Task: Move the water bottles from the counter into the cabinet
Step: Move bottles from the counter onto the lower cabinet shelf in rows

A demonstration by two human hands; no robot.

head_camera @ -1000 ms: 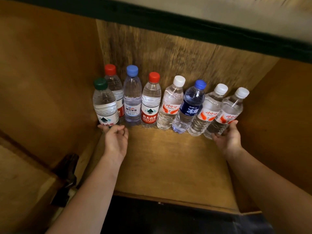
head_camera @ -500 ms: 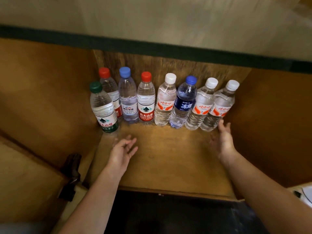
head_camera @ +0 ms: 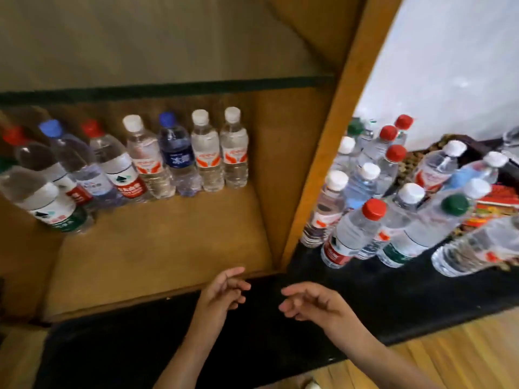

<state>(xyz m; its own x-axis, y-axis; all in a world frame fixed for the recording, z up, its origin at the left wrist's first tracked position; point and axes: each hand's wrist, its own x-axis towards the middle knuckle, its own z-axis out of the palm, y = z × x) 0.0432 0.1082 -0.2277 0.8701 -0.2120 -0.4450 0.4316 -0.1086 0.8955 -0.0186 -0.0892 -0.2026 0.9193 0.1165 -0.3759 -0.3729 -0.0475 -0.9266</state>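
Both hands hung empty over the dark front edge of the desk (head_camera: 421, 299), low in the head view. The left hand (head_camera: 222, 293) sat at about 6 o'clock, fingers loosely curled and pointing toward 1 o'clock, its fingertips just over the front lip of the cabinet (head_camera: 283, 175) floor, grasping nothing. The right hand (head_camera: 311, 303) lay just beside it toward 3 o'clock, fingers relaxed and pointing toward 9 o'clock, also released and apart from every bottle.

Inside the cabinet, a row of water bottles (head_camera: 179, 155) stood against the back wall, from 9 o'clock across to about 12 o'clock. From the right end came two white-capped bottles with orange labels, then a blue-labelled bottle (head_camera: 177, 158) with a blue cap, another white-capped one, a red-capped one with a red and white label, a blue-capped one and a further red-capped one. A green-labelled bottle (head_camera: 53, 209) stood in front of the row at its left end; its cap was cut off by blur at the frame edge.

A wooden cabinet side panel (head_camera: 331, 153) ran diagonally from 6 to 1 o'clock. Beyond it, at 3 o'clock, a cluster of bottles on the desk (head_camera: 393, 209) stood close together, with white, red and green caps, the nearest a red-capped bottle (head_camera: 356, 234). A colourful packet (head_camera: 494, 209) lay behind them at the right edge.
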